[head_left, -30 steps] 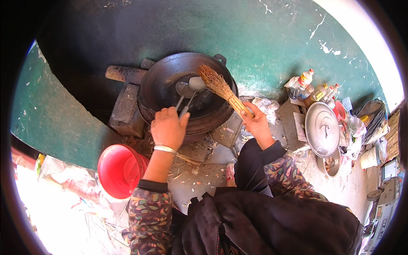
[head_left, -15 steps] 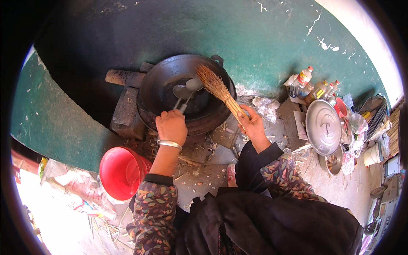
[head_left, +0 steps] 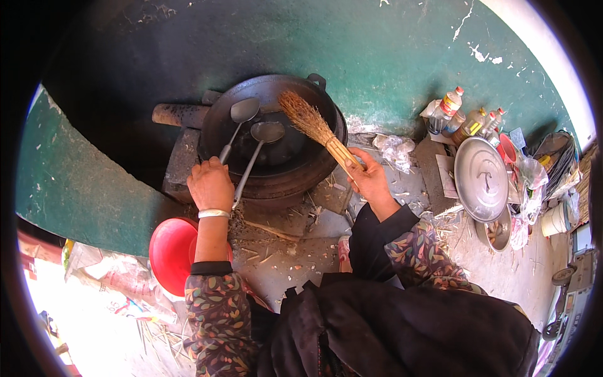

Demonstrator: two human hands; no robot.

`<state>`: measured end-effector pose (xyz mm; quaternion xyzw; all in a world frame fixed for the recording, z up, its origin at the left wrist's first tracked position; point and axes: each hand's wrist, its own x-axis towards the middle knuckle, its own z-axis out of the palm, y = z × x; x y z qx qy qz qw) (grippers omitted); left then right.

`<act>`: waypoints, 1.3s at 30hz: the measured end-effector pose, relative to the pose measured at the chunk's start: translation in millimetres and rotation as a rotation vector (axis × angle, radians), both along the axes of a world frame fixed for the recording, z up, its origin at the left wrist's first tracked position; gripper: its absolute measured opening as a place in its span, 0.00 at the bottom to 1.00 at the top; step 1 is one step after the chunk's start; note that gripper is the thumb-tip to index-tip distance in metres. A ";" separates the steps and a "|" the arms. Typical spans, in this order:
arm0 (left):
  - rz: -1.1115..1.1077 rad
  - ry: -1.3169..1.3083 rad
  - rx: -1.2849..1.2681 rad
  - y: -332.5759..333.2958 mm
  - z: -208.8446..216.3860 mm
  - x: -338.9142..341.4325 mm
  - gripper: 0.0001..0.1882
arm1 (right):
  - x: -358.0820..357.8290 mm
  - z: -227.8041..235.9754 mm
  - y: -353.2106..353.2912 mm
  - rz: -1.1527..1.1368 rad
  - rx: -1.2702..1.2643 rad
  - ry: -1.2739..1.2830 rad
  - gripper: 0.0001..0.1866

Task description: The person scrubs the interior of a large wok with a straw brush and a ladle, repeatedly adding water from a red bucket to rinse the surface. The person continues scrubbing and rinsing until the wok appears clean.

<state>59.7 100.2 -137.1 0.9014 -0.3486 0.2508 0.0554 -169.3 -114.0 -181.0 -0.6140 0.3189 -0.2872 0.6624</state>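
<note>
A large dark wok (head_left: 295, 160) sits on a stove, with a little dark liquid or wet sheen inside. My right hand (head_left: 372, 182) grips the bound handle of a straw brush (head_left: 308, 119), its bristles angled over the wok's interior. At the wok's left rim, my left hand (head_left: 211, 186) is closed around the handle end of a metal ladle (head_left: 244, 110), whose head lies toward the far left inside. A second ladle (head_left: 268, 132) leans across the near rim, its handle passing just right of that hand. My left fingertips are partly hidden.
A red bucket (head_left: 173, 254) stands below my left forearm. Bricks (head_left: 182, 160) and a log (head_left: 179, 115) flank the stove's left. On the right are bottles (head_left: 449, 107), a metal lid (head_left: 481, 179), a metal bowl (head_left: 494, 232) and plastic bags (head_left: 396, 151). A green wall (head_left: 370, 69) rises behind.
My left hand has moved left to the wok's rim. The two ladles have spread apart, one now resting across the near rim. The brush has shifted slightly left.
</note>
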 end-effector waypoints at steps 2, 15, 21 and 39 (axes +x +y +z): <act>0.001 0.007 0.008 2.3 -0.7 1.3 0.09 | -1.0 -1.9 -1.6 0.002 0.003 0.011 0.23; -0.042 0.456 -0.388 3.5 -34.1 21.3 0.16 | -1.8 -8.3 -5.6 0.033 0.013 0.018 0.24; 0.052 1.187 -0.884 11.1 -57.1 52.9 0.18 | 1.1 -4.5 -1.3 0.041 0.027 0.026 0.24; 0.047 1.021 -0.565 10.6 -63.3 33.1 0.22 | 2.2 -2.7 6.8 -0.003 -0.299 0.000 0.22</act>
